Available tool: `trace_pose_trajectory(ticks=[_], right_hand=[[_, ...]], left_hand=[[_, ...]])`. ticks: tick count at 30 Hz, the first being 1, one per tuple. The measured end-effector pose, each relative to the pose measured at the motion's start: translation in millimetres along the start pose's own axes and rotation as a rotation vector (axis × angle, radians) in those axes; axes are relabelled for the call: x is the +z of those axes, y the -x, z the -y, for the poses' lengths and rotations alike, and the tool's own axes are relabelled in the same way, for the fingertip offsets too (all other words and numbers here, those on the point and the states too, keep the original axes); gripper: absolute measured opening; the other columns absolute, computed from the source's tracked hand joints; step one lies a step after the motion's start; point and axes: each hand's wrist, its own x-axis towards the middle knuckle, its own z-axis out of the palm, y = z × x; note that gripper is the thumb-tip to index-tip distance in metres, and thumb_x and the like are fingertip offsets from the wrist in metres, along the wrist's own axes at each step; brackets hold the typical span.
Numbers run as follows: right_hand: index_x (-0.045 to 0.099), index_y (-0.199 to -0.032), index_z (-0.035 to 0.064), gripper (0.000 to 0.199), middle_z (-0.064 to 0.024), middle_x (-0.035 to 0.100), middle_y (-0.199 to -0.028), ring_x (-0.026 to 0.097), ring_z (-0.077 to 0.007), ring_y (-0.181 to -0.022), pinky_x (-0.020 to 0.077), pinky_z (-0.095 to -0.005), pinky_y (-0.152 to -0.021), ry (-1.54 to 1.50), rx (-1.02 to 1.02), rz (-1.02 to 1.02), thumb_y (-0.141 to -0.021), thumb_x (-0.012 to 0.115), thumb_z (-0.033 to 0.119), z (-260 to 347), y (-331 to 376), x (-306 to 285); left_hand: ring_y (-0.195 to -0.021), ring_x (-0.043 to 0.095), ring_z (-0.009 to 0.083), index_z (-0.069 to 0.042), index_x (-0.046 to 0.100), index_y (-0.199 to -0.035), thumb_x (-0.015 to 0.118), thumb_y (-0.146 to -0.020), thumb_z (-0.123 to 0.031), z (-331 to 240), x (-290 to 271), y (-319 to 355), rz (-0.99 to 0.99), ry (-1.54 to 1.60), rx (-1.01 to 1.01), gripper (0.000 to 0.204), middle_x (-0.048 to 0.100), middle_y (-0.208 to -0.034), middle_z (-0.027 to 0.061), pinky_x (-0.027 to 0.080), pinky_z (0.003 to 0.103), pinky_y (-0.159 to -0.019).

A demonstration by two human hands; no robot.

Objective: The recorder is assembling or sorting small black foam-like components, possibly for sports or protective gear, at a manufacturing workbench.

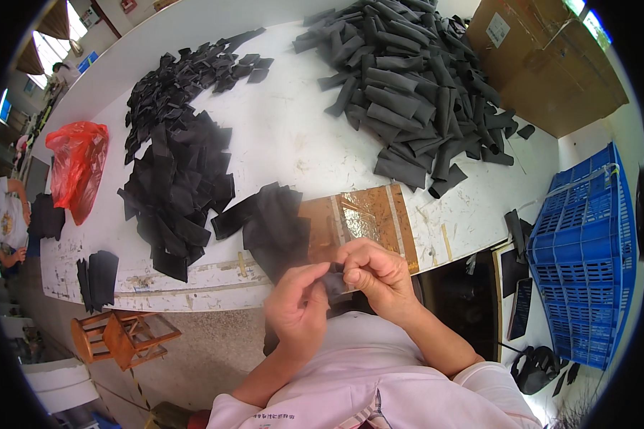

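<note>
My left hand (298, 304) and my right hand (377, 277) are close together over the front edge of the white table. Both are closed, pinching a small dark fabric piece (333, 284) between the fingertips. Most of that piece is hidden by the fingers. Just beyond my left hand lies a stack of black fabric pieces (275, 222). A brown taped board (365, 214) lies flat on the table behind my right hand.
Flat black pieces (172, 186) are heaped at left, grey-black fabric tubes (401, 86) at far right. Around the table (279, 107) are a cardboard box (544, 64), blue plastic crates (583, 257), a red plastic bag (79, 168) and a wooden stool (125, 336). Another person (7, 222) is at far left.
</note>
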Motion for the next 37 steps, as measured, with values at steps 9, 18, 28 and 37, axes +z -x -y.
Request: trace_pose_trajectory(ticks=[9, 18, 28, 37], right_hand=[[0.051, -0.075, 0.0009, 0.008, -0.0055, 0.046, -0.073, 0.046, -0.0139, -0.065, 0.0395, -0.0254, -0.057, 0.427, -0.138, -0.081, -0.080, 0.055, 0.006, 32.9, -20.6, 11.2], [0.052, -0.074, 0.0041, 0.020, 0.0032, 0.045, -0.063, 0.036, -0.0057, -0.053, 0.0314, -0.0184, -0.049, -0.074, 0.208, 0.108, -0.084, 0.057, 0.021, 59.2, -64.6, -0.4], [0.052, -0.072, 0.0058, 0.023, 0.0032, 0.044, -0.061, 0.036, -0.0051, -0.053, 0.0301, -0.0191, -0.049, -0.177, 0.444, 0.075, -0.084, 0.056, 0.025, 0.7, -63.7, -22.6], [0.055, -0.074, 0.0039, 0.026, 0.0015, 0.050, -0.064, 0.042, -0.0066, -0.056, 0.0346, -0.0190, -0.053, -0.205, 0.399, 0.149, -0.084, 0.056, 0.028, -26.5, -65.5, -32.2]], left_hand=[[-0.038, 0.039, 0.0042, 0.001, 0.047, -0.085, 0.057, -0.078, 0.004, -38.2, -3.0, -35.4, -0.025, 0.912, -0.453, 0.012, 0.058, -0.077, 0.0148, 0.030, 0.015, -0.034], [-0.033, 0.032, 0.0046, 0.004, 0.038, -0.117, 0.042, -0.084, 0.000, -54.9, -12.1, -76.1, 0.621, 1.882, -0.611, 0.034, 0.058, -0.089, 0.0142, 0.024, 0.017, -0.031], [-0.032, 0.030, 0.0020, 0.001, 0.044, -0.114, 0.039, -0.087, -0.006, 21.3, -8.9, -70.0, 0.352, 1.736, -0.829, 0.028, 0.058, -0.093, 0.0146, 0.023, 0.016, -0.030], [-0.036, 0.039, 0.0059, 0.000, 0.042, -0.118, 0.060, -0.080, -0.018, 13.5, -2.6, -61.6, 0.048, 0.625, -0.508, 0.046, 0.059, -0.078, 0.0083, 0.028, 0.018, -0.031]])
